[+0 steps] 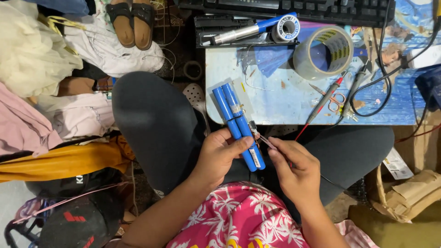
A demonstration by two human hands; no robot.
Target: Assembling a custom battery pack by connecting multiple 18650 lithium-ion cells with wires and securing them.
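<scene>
Your left hand (220,154) is closed around the blue cell pack (239,126), held over your lap at the desk (275,103) edge. Your right hand (294,167) pinches a thin wire (266,141) at the pack's side. Wiring step in hand; next, seat that lead precisely.

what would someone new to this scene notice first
At centre, the left hand grips a pack of long blue cylindrical battery cells, while the right hand pinches thin wires at its side. Behind, a big roll of clear tape stands on the worn pale blue table, with red and black probes beside it.
</scene>
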